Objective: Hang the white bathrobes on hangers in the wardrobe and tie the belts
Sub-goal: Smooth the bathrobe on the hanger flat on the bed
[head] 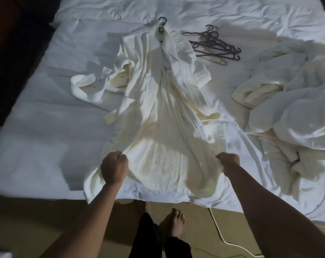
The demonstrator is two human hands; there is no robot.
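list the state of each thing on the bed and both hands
white ribbed bathrobe: spread flat on the bed, already on a hanger, front unfastened
dark hook of its hanger: sticks out at the collar
white fabric belt: loose, untied, left of the robe
pile of dark spare hangers: unused, tangled
heap of white bathrobes: crumpled, unhung
left hand: grip on the hem
right hand: grip on the hem

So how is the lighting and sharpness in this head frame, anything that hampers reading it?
Head view: dim, uneven light; hard shadows cross the bathrobe and bed; left hand slightly motion-blurred; wide-angle bends the bed edges; floor and left margin nearly black.
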